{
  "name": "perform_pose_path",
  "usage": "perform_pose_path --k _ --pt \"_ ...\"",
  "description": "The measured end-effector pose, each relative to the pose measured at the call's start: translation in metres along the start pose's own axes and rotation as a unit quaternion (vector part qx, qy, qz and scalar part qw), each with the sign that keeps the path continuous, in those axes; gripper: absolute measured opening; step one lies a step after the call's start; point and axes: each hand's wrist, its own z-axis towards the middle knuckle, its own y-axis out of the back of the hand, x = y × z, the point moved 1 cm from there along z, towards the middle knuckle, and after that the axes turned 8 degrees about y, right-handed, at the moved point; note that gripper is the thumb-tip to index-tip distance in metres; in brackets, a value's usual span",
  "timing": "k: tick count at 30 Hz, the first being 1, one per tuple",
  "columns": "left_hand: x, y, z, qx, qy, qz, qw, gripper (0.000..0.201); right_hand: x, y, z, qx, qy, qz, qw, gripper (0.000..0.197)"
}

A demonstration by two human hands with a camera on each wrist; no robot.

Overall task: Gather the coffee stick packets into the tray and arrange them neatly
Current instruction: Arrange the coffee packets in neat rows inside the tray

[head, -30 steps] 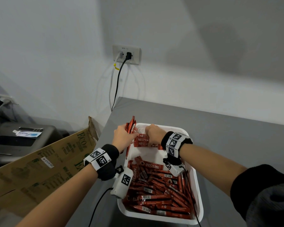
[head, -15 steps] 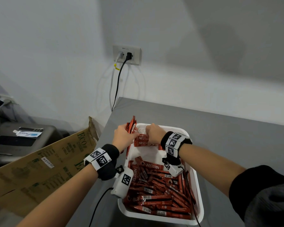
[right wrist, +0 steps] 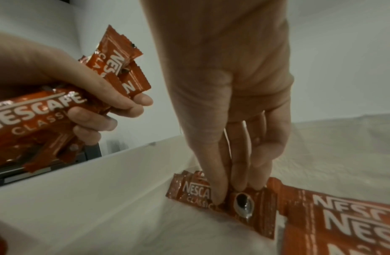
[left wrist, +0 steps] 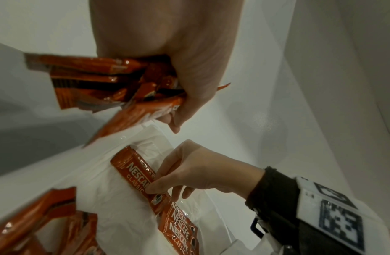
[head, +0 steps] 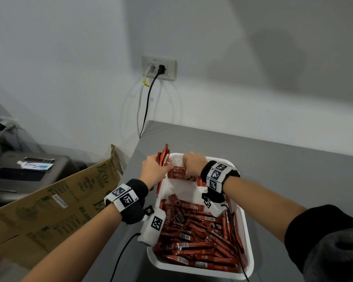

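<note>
On the grey worktop (head: 273, 159) our white tray (head: 251, 261) holds a loose heap of packets (head: 200, 237) at its near end, much as a second ago. Our left hand (head: 153, 169) still clenches a bundle (head: 163, 157) over the far left corner; our right hand (head: 193, 162) has pressed straight fingertips (right wrist: 219, 193) onto the neat row (head: 180, 173) along the far edge, so arranging has only begun.

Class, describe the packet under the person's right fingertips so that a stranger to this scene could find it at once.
Start at the white tray on the grey table. At its far end, on bare white lining, a short row of packets lies flat. The right hand presses on the packet nearest the rim; unlike the loose heap at the near end, it lies straight.
</note>
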Motion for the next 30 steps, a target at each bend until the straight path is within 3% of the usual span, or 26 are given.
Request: perform_pose_path --k 9,30 --pt "0.001 0.000 0.000 0.003 0.003 0.000 1.000 0.011 -0.001 0.002 0.003 0.036 0.027 -0.036 0.998 0.034" --pt "0.001 -0.007 0.001 0.009 0.004 0.018 1.000 0.014 -0.006 -0.009 0.000 0.005 0.010 -0.002 1.000 0.040"
